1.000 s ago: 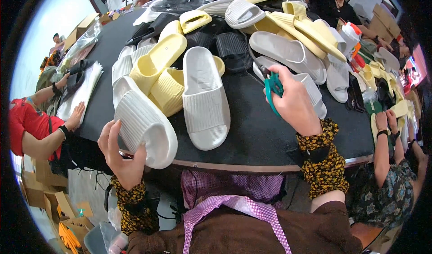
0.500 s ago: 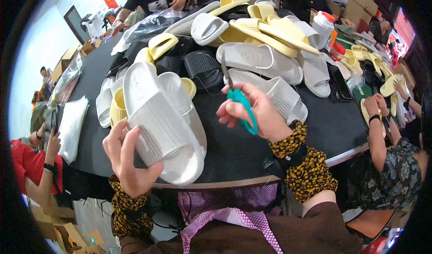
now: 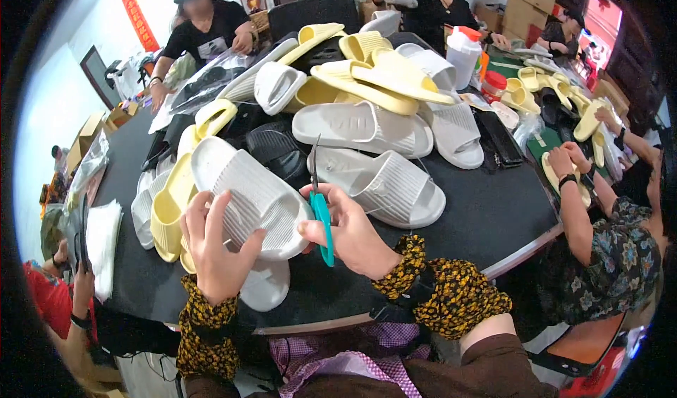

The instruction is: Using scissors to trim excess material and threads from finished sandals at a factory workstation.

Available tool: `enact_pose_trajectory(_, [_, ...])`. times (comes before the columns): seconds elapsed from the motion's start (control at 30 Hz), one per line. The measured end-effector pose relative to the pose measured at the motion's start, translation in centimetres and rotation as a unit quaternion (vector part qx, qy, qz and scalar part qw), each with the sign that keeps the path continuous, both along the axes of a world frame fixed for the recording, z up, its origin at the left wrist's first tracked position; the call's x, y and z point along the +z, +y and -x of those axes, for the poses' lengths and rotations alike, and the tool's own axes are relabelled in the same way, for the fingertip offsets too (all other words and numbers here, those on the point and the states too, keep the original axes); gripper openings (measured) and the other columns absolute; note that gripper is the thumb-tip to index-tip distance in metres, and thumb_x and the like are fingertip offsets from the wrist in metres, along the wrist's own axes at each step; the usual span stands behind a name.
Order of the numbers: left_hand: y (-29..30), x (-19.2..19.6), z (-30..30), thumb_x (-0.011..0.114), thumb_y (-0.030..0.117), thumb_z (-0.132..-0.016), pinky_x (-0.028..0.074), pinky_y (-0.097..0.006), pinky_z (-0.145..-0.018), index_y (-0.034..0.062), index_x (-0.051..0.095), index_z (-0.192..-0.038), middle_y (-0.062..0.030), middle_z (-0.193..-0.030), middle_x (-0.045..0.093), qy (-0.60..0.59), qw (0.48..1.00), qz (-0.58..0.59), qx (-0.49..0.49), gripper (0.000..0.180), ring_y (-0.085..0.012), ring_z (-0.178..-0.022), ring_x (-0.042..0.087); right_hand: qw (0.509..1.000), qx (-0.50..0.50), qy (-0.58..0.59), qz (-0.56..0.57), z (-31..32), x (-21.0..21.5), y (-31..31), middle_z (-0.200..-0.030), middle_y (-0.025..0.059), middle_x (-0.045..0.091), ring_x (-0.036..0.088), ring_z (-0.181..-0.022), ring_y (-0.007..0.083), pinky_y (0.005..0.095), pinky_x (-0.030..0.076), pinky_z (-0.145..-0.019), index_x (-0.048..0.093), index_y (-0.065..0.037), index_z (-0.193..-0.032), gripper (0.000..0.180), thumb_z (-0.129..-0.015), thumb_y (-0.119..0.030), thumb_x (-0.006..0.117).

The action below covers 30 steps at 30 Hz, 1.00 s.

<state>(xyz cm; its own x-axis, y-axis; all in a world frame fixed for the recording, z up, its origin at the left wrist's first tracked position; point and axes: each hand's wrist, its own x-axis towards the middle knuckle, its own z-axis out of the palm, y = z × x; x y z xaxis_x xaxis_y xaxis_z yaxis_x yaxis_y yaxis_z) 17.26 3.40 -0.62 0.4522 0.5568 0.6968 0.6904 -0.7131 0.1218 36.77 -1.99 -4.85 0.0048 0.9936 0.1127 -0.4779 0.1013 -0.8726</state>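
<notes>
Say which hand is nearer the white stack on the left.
Left. The left hand, against a grey slipper, is right of the white stack; the right hand, holding scissors, is farther right.

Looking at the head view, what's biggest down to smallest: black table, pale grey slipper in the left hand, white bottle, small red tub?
1. Black table
2. Pale grey slipper, in the left hand
3. White bottle
4. Small red tub
The slipper is nearer the camera, which may widen its lead.
</notes>
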Motion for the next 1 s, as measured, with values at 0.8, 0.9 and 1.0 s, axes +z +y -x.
enact_pose_trajectory(0.8, [-4.7, -6.1, 6.6, 0.056, -0.004, -0.079, 0.046, -0.027, -0.079, -0.0041, 0.042, -0.125, -0.0097, -0.096, 0.059, -0.307, 0.892, 0.330, -0.033, 0.048, -0.0180, -0.089, 0.058, 0.988, -0.150, -0.028, 0.031, -1.2, -1.2, 1.4, -0.095, 0.0065, 0.054, 0.061, -0.075, 0.0178, 0.0307, 0.054, -0.053, 0.047, -0.002, -0.117, 0.044, -0.075, -0.007, 0.062])
enact_pose_trajectory(0.9, [-4.5, -4.9, 9.6, 0.052, -0.001, -0.086, 0.046, -0.024, -0.080, -0.0063, 0.046, -0.120, -0.0083, -0.099, 0.060, -0.430, 0.820, 0.377, -0.002, 0.035, -0.0124, -0.091, 0.058, 0.989, -0.149, -0.010, -0.001, -2.0, -1.4, 1.5, -0.098, 0.0040, 0.053, 0.056, -0.088, 0.0147, 0.0272, 0.050, -0.074, 0.049, -0.001, -0.116, 0.047, -0.071, -0.002, 0.063])
enact_pose_trajectory(1.0, [-3.7, -4.1, 12.6, 0.052, -0.003, -0.083, 0.048, -0.027, -0.082, -0.0034, 0.051, -0.113, -0.0107, -0.104, 0.061, -0.565, 0.704, 0.428, -0.046, 0.031, -0.0157, -0.092, 0.060, 0.989, -0.143, -0.026, -0.001, -3.0, -0.8, 1.4, -0.098, 0.0047, 0.054, 0.056, -0.090, 0.0147, 0.0257, 0.046, -0.081, 0.048, 0.001, -0.119, 0.053, -0.069, -0.008, 0.065])
